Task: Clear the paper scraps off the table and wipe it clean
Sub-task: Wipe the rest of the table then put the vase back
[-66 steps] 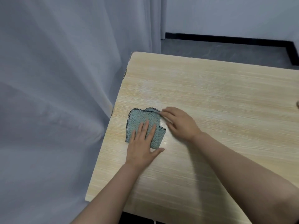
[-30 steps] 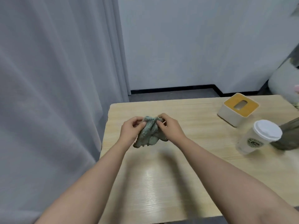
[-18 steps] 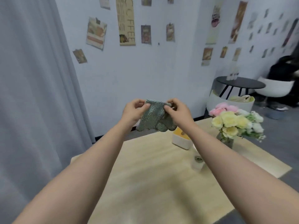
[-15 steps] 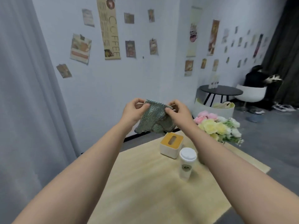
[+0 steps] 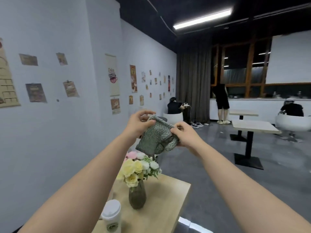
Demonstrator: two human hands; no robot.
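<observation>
Above the wooden table (image 5: pixel 170 195), both hands pinch a cloth (image 5: pixel 155 137); posters (image 5: pixel 116 76) beyond.

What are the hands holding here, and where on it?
The cloth: left hand pinches its top left edge, right hand its top right edge, in mid-air.

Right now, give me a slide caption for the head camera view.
Both hands, left and right, hold a green cloth up above the table's flower vase.

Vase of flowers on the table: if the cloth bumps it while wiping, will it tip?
Probably tippy: the vase is narrow and the flowers spread wider than it. It looks like glass, so likely fragile. Better lifted aside than pushed across the table.
</observation>
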